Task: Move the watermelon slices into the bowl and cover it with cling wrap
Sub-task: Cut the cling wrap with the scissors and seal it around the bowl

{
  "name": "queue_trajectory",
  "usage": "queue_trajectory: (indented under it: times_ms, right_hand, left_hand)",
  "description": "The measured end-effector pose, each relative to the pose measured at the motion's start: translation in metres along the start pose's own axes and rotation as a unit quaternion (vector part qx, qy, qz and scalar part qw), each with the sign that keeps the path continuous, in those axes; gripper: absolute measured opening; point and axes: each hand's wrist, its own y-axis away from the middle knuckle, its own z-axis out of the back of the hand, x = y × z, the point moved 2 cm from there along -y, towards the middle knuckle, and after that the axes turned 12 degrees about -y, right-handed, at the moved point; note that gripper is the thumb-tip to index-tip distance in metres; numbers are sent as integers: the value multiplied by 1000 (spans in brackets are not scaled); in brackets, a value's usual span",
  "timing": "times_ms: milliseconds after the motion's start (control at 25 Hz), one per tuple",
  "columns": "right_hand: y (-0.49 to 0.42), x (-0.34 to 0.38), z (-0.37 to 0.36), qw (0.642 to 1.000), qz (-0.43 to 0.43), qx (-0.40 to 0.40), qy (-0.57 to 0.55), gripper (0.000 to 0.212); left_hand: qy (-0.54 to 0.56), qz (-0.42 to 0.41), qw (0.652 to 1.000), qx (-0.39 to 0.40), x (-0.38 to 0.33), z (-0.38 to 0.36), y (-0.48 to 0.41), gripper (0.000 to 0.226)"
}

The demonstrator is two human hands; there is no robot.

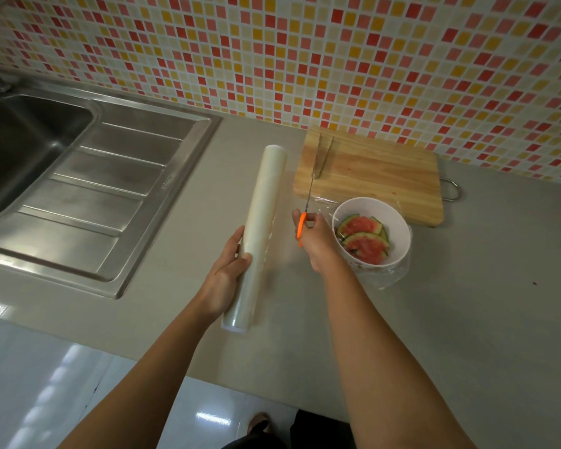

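Head view: left hand (pixel 227 273) curled round cling wrap roll (pixel 266 202), frame centre. Right hand (pixel 318 244) grips orange-handled scissors (pixel 309 192), blades pointing up-frame, between roll and bowl (pixel 399 251). Watermelon slices (pixel 363 241) lie in bowl, right of centre.

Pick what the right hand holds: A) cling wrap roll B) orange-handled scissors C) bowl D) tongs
B: the right hand grips the orange-handled scissors; the tongs lie on the cutting board, and the left hand holds the cling wrap roll.
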Motion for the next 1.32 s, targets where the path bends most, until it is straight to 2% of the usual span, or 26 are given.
queue_trajectory:
  times_ms: [80,400,720,920,1120,1320]
  right_hand:
    - [13,-1,-3,1000,1,0,-3,38]
    - [51,-31,-11,991,-72,83,-81,33]
    - [16,2,-10,992,-62,73,-84,39]
    - [0,11,-9,998,-34,53,-16,66]
    - [-7,8,-4,997,4,68,-34,29]
    - [-8,9,-5,998,11,58,-31,30]
  left_hand:
    - [-10,5,1000,1,-1,1,-5,71]
    - [-19,20,1000,13,1,4,-17,70]
    - [-25,21,999,15,5,8,-13,68]
    - [-34,22,999,24,6,14,-12,67]
    - [-36,28,999,17,4,18,-12,66]
    - [-37,26,999,29,2,18,-12,66]
